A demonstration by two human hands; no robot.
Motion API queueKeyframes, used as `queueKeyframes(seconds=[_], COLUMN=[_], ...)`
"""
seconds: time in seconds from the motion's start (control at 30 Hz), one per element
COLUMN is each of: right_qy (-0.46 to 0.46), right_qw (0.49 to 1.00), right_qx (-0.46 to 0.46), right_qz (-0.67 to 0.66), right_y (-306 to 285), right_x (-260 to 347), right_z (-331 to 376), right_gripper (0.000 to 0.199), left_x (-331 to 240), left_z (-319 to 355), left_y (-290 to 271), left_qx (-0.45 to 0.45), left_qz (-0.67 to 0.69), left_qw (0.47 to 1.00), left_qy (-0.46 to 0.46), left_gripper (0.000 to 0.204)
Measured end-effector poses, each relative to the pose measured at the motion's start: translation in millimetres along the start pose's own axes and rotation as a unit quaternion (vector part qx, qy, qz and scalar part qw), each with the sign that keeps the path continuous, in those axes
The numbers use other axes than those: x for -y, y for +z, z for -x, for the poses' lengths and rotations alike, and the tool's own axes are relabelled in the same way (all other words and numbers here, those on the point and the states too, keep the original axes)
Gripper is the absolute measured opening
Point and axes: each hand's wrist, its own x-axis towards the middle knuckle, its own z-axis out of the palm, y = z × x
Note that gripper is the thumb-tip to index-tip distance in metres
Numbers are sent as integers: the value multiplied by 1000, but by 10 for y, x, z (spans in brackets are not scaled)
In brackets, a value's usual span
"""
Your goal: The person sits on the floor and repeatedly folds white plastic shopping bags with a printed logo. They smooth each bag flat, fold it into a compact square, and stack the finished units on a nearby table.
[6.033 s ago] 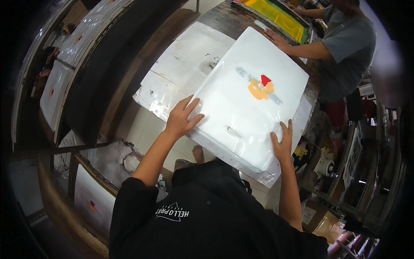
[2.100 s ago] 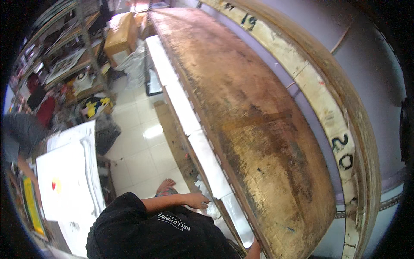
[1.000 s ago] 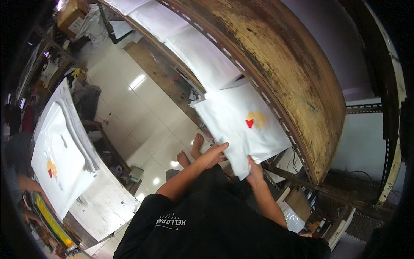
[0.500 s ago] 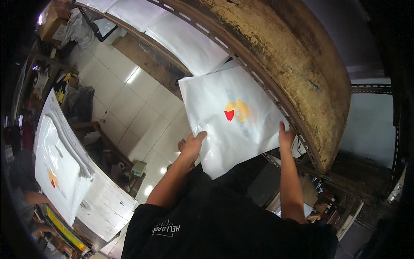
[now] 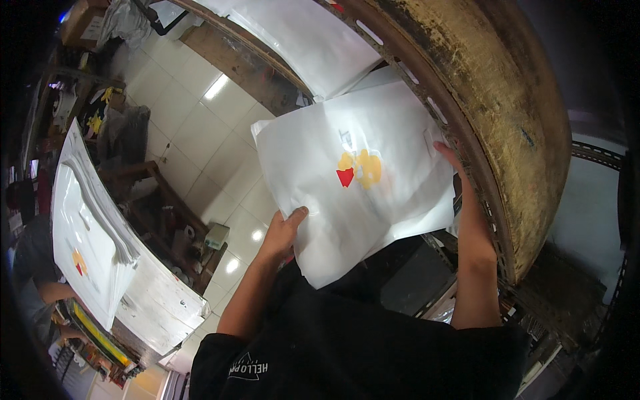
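Note:
Between my hands is a thin stack of white plastic bags (image 5: 307, 157), printed with a yellow and red design. My left hand (image 5: 283, 232) is closed on the near left edge, thumb on top and fingers hidden underneath. At the right edge, farther from me, my right hand (image 5: 449, 156) grips the bags, its thumb showing and its other fingers out of sight. The near side of the stack hangs loose and creased, with a lower layer peeking out at the right.
A brown perforated metal rail (image 5: 433, 110) and a worn wooden board (image 5: 493, 100) stand close on the right. More white sheets (image 5: 313, 47) lie beyond. On the left, a white-topped table (image 5: 157, 303) carries a bag stack (image 5: 90, 233); a co-worker's arm (image 5: 57, 292) is beside it.
My right hand has moved farther away along the right edge of the bags. The stack has shifted slightly left, and my left hand has moved a little left and nearer.

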Motion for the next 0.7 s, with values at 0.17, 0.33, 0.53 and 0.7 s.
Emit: queueKeyframes(seconds=[0.17,0.33,0.53,0.7], right_qy=[-14,-17,-9,-68], right_qw=[1000,997,999,987], right_qx=[-1,-38,-49,-109], right_qz=[16,64,22,98], right_y=[162,249,371,441], right_x=[47,43,728,557], right_z=[-85,-152,361,417], right_gripper=[87,89,85,76], left_x=[230,68,-103,-54], left_z=[-166,-32,213,255], left_y=[33,325,413,426], left_qx=[-16,49,75,115], left_qz=[7,23,8,72], left_qw=[998,996,991,982], left_qy=[53,75,107,135], left_gripper=[38,31,36,40])
